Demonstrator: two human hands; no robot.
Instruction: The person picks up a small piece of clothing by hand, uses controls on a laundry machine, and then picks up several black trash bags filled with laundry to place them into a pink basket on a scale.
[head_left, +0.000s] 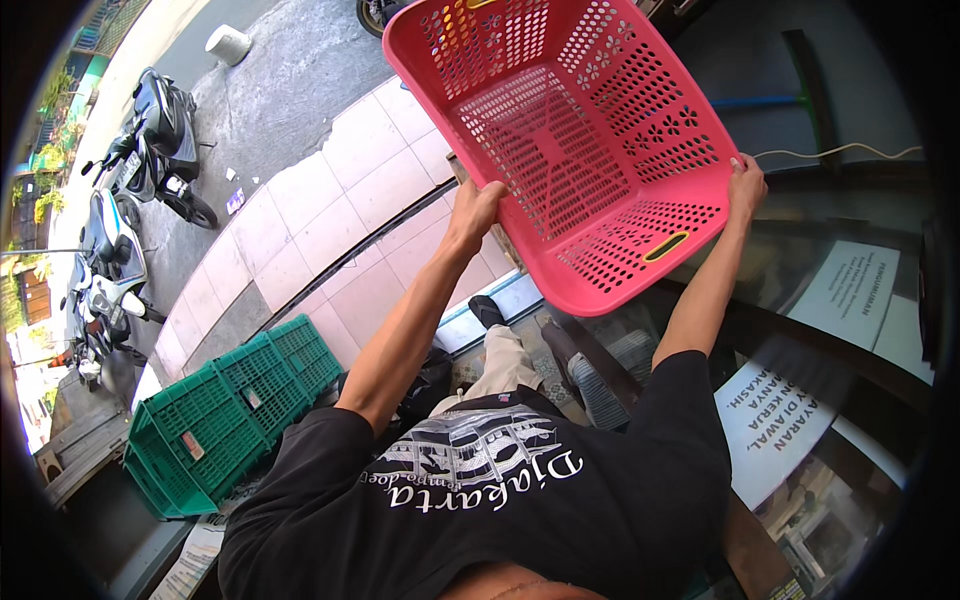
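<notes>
A red perforated plastic laundry basket (585, 176) is held out before me, tilted so that its inside faces me. Nothing lies in it; light shows through its round and flower-shaped holes. On its left rim is my left hand (478, 206), the thumb over the edge. Farther right, my right hand (747, 184) grips the opposite rim, its thumb at the edge. Most fingers of both hands are hidden behind the rim. A yellow-edged handle slot is in the basket wall nearest me.
Stacked green plastic crates (232, 412) stand at my left. Glass with printed notices (844, 292) is close on my right, near a squeegee-like tool (814, 101). A tiled step (315, 202) leads to the street, where several motorcycles (154, 146) and a white bucket-like object (229, 45) stand.
</notes>
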